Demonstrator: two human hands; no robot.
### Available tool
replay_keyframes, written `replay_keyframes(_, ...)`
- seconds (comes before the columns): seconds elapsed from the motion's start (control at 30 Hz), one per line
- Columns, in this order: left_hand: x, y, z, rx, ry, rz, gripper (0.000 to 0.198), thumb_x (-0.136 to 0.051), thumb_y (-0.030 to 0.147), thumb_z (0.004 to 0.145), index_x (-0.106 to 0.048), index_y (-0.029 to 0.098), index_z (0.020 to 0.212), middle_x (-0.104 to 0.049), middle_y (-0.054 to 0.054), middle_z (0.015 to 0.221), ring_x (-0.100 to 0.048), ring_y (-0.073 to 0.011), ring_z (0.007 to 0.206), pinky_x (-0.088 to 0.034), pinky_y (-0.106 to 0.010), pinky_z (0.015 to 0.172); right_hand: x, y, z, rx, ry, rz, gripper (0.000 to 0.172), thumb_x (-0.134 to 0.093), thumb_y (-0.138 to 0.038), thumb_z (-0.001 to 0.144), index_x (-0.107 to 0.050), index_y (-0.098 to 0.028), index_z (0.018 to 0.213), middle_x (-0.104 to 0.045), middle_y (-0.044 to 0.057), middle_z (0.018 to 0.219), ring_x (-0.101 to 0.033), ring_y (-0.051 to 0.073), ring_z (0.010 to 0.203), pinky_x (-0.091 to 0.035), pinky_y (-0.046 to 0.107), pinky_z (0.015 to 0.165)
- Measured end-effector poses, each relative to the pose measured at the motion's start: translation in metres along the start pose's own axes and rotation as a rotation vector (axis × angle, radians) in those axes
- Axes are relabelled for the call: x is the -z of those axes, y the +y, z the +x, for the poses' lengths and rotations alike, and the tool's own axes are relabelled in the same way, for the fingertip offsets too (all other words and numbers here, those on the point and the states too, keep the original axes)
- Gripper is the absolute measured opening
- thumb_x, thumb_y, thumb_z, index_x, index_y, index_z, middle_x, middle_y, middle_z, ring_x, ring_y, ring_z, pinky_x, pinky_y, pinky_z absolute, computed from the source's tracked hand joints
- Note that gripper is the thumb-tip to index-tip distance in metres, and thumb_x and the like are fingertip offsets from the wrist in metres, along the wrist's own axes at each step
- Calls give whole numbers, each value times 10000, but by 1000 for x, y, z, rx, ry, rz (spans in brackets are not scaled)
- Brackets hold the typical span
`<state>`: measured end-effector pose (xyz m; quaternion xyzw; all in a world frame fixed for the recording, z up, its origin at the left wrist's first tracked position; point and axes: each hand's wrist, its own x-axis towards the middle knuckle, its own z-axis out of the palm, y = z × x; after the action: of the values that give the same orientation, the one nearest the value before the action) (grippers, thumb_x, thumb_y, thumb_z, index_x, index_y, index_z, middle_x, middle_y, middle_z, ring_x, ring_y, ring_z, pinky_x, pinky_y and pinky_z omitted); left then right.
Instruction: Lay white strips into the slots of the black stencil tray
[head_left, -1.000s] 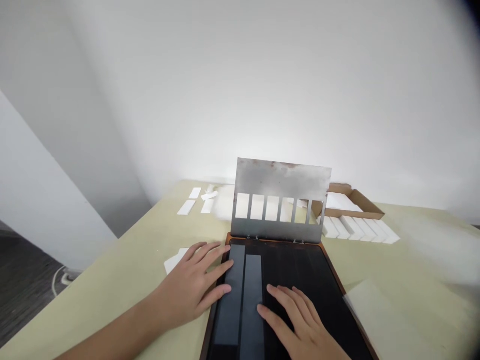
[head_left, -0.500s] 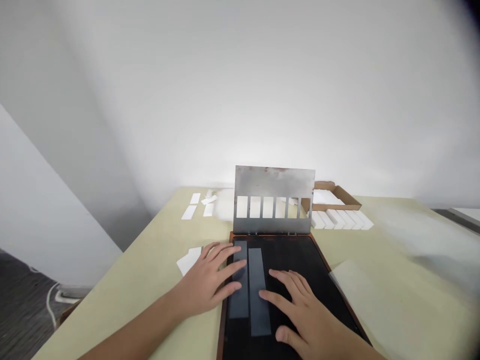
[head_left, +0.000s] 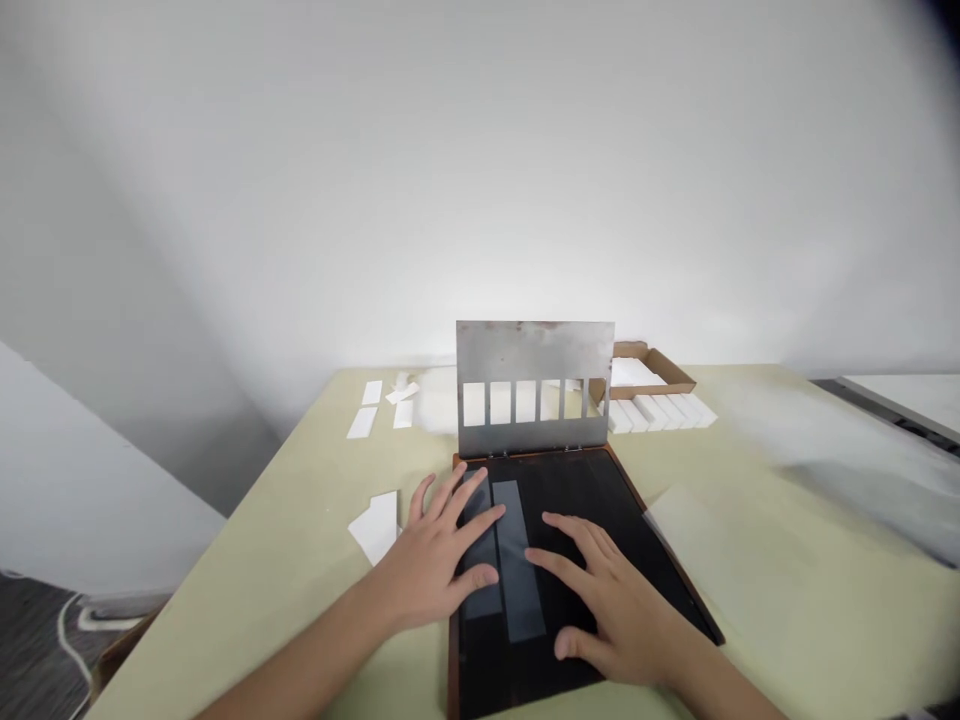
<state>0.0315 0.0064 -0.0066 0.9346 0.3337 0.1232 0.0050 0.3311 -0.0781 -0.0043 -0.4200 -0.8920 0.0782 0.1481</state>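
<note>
The left hand (head_left: 427, 545) lay open and flat across the left grey strip (head_left: 474, 495) on a black board (head_left: 559, 490), mid-bench (head_left: 247, 610). The right hand (head_left: 607, 590), open too and apart from the left, rested on the board (its fingertips just beside the second grey strip (head_left: 517, 570)). A steel stencil plate (head_left: 534, 365) stood upright at the board's far edge; white bars (head_left: 656, 412) and a cardboard tray (head_left: 660, 372) sat along the bench's far edge.

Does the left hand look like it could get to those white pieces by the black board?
Probably yes! The left hand is right beside the white pieces on the table, and nothing seems to stand between them. It would just slide off the black board.
</note>
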Motion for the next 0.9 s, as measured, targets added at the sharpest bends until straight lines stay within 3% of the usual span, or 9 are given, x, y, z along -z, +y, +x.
replay_keyframes(0.13,-1,-3,6,9,4,15,649,-524,634,1018,-435,333,1585,-179,-139,1735,-188,-483,1562,-197,-797,1173,13,-1,-10,-22,112,-27,623,-580,-560,1006,-479,-267,1546,-362,165,1619,-396,342,1472,-456,544,1151)
replay_keyframes(0.23,0,-5,8,20,8,23,653,-531,632,1016,-429,332,1587,-186,-152,1731,-206,-471,1562,-193,-795,1171,39,20,-39,-82,263,-101,585,-538,-538,1026,-482,-273,1545,-347,155,1625,-388,357,1475,-475,550,1129)
replay_keyframes(0.33,1,-5,10,40,0,35,625,-526,617,1026,-416,369,1588,-192,-136,1733,-213,-456,1569,-207,-787,1170,68,76,-85,-220,394,-200,564,-502,-561,1030,-492,-302,1531,-370,145,1608,-406,392,1454,-444,631,1122)
replay_keyframes(0.47,3,-6,18,87,-9,67,631,-530,623,1023,-407,379,1592,-158,-115,1746,-204,-451,1576,-188,-756,1197,87,179,-136,-476,379,-149,443,-412,-458,1077,-542,-295,1467,-484,142,1512,-505,354,1390,-507,566,1071)
replay_keyframes(0.57,4,-7,23,120,-31,97,667,-532,639,1017,-355,399,1614,-112,-95,1757,-203,-446,1578,-181,-726,1215,81,242,-151,-449,308,-83,417,-402,-468,1076,-580,-316,1421,-562,114,1448,-542,344,1351,-491,561,1086)
replay_keyframes(0.63,5,-6,25,139,-57,118,665,-528,643,1018,-332,431,1617,-85,-71,1763,-195,-442,1582,-173,-718,1218,67,266,-152,-400,290,-49,418,-400,-470,1071,-571,-342,1431,-562,93,1467,-523,348,1368,-473,571,1097)
replay_keyframes(0.77,7,0,26,188,-99,152,710,-529,657,1011,-283,427,1636,-44,-68,1767,-167,-447,1589,-135,-705,1226,36,281,-153,-293,294,7,428,-409,-438,1058,-549,-350,1454,-551,72,1494,-497,349,1380,-474,559,1083)
replay_keyframes(0.9,10,6,25,225,-108,168,697,-511,661,1017,-292,423,1634,-37,-66,1767,-179,-447,1585,-135,-683,1230,19,281,-159,-178,251,-34,472,-453,-417,1032,-528,-365,1495,-518,49,1544,-489,342,1387,-492,506,1058)
